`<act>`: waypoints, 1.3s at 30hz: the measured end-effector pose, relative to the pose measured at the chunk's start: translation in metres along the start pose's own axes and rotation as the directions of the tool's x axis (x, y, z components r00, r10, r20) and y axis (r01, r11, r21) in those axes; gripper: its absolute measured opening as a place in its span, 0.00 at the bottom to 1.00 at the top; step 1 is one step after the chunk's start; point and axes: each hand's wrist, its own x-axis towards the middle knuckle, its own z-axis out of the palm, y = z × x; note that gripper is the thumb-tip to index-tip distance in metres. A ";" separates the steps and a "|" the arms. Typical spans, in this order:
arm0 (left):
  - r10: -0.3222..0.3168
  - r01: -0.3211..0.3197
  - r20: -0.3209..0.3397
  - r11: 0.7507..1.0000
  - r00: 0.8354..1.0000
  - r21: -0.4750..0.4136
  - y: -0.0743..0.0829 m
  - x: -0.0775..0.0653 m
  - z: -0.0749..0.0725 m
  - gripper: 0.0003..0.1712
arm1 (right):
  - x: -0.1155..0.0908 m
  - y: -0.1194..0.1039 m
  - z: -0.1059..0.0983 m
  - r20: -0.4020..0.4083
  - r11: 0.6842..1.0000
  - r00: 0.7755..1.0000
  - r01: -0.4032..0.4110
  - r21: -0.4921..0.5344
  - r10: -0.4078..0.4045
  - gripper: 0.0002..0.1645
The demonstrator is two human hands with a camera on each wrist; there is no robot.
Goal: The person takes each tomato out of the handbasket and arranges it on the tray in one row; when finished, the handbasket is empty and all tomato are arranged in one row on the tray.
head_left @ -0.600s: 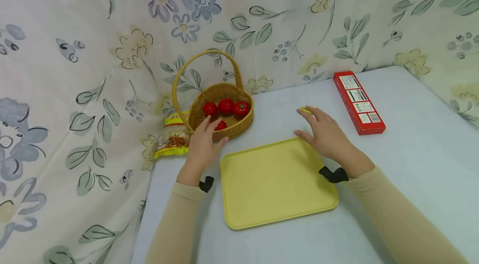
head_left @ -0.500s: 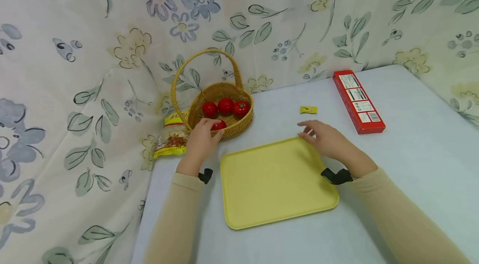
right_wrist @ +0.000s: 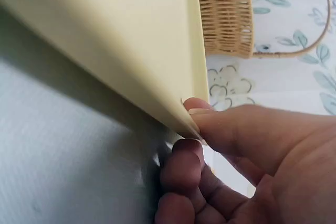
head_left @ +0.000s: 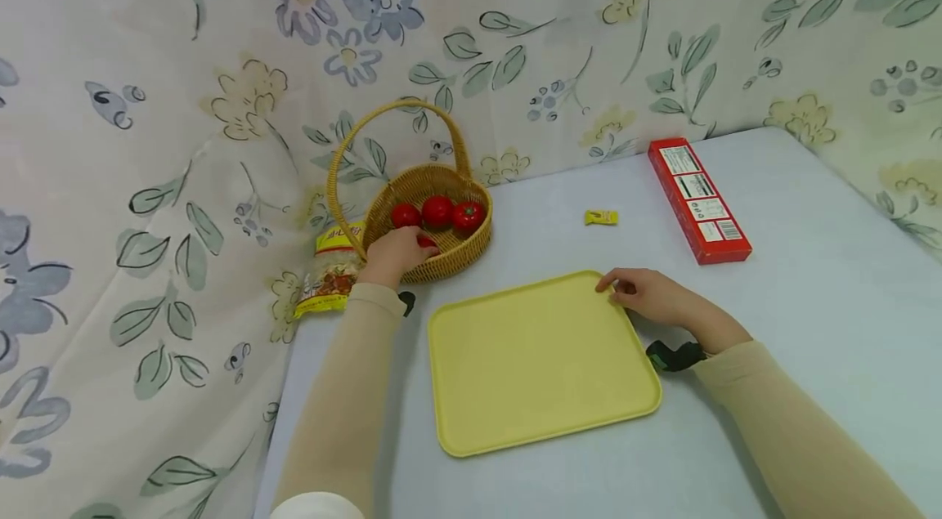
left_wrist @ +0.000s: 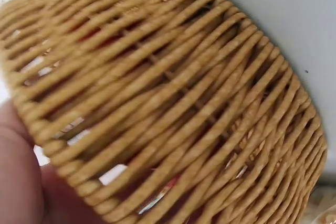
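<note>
My left hand reaches over the near rim of a wicker basket. Its fingers curl round the front tomato, most of which they cover. Three more red tomatoes lie behind it in the basket. In the left wrist view the woven wall fills most of the picture, and part of the left hand shows past the rim. At the far right corner of a yellow tray, my right hand pinches the edge, thumb on top and fingers underneath, as the right wrist view shows.
A yellow-and-clear food bag leans beside the basket's left side. Behind the tray lies a small yellow packet, with a long red box to its right. A floral curtain hangs along the table's back and left.
My left hand has moved in over the basket rim and closed on the front tomato. My right hand has come down from near the small packet and taken the tray's corner.
</note>
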 end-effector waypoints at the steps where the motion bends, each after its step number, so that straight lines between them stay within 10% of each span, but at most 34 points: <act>1: -0.008 0.008 0.013 1.000 1.000 -0.010 -0.001 0.001 -0.002 0.30 | 0.000 0.000 -0.001 -0.002 1.000 1.000 0.005 -0.001 -0.005 0.13; 8: 0.021 -0.038 -0.130 0.991 0.991 -0.131 -0.001 -0.015 -0.010 0.37 | 0.000 0.004 -0.003 -0.010 1.000 1.000 -0.007 0.007 0.007 0.13; 15: 0.150 -0.258 -0.349 0.922 0.925 -0.287 0.017 -0.071 -0.007 0.43 | -0.004 0.009 -0.001 -0.032 1.000 0.999 0.019 0.011 -0.018 0.12; 26: 0.213 -0.243 -0.136 0.932 0.968 -0.270 0.023 -0.111 0.052 0.38 | -0.005 0.006 0.000 -0.040 0.999 0.999 0.028 0.031 -0.027 0.12; 39: 0.317 -0.313 0.010 0.940 0.948 -0.134 0.026 -0.120 0.076 0.46 | -0.005 0.011 0.002 -0.059 0.997 0.996 0.062 0.038 -0.060 0.12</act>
